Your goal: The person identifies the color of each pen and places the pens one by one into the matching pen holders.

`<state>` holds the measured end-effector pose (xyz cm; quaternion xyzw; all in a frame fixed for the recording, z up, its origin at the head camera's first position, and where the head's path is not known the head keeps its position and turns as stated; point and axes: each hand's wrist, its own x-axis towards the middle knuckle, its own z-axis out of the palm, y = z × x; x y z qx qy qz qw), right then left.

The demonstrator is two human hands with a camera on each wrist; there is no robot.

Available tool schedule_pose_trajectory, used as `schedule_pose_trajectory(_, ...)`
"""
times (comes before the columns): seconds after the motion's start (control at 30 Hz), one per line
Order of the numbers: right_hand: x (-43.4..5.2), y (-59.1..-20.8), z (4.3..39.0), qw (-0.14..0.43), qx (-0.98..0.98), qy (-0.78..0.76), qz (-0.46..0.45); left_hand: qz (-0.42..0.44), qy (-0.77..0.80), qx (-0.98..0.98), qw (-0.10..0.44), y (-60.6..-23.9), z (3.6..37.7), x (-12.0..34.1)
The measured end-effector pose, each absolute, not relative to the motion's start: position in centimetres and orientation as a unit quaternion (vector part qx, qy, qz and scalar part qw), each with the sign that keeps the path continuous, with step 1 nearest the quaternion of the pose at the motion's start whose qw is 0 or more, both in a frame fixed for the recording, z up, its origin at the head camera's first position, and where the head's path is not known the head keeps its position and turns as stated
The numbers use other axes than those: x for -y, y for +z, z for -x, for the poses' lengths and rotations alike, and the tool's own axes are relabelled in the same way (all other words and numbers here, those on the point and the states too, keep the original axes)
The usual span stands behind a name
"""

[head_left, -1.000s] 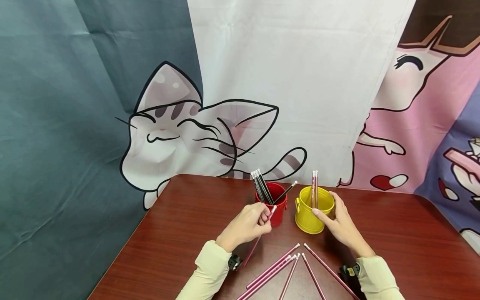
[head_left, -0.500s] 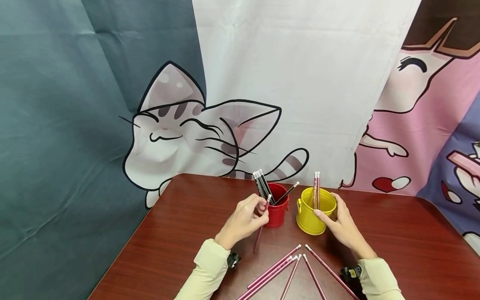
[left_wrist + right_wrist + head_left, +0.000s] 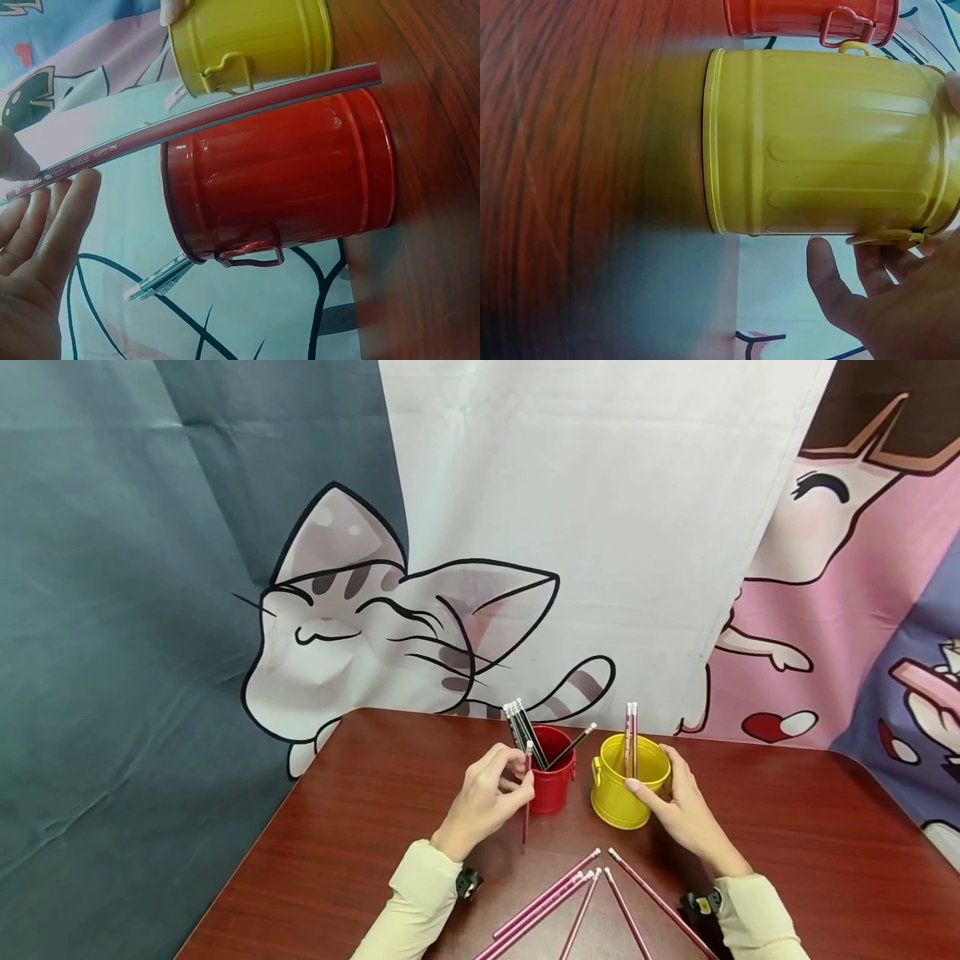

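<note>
My left hand [image 3: 483,797] pinches a dark-pink pencil [image 3: 225,112] near its white eraser end, between thumb and fingers. The pencil stands almost upright in front of the red bucket [image 3: 551,795], outside it, its lower end above the table. Several black pencils [image 3: 527,733] lean in that bucket. To its right stands a yellow bucket [image 3: 621,803], two pink pencils [image 3: 630,731] upright inside. My right hand [image 3: 688,814] holds the yellow bucket's rim, thumb on the near side and fingers round the right side.
Several pink pencils [image 3: 543,893] lie fanned out on the brown table [image 3: 360,827], in front of the buckets, eraser ends pointing away from me. A printed cloth backdrop [image 3: 600,527] with a cartoon cat hangs behind the table.
The left hand has lifted the pink pencil and turned it from slanted to nearly upright, shifting slightly away toward the red bucket. The right hand stays on the yellow bucket.
</note>
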<state>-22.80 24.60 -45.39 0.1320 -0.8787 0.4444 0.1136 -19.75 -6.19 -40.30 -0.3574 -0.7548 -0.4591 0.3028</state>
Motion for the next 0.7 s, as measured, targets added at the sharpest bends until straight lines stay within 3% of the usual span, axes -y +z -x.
schedule_pose_trajectory(0.7, -24.70, -45.54, 22.97, 0.117, 0.873, 0.453, -0.138, 0.377, -0.458, 0.742, 0.312, -40.25, 20.22, 5.49)
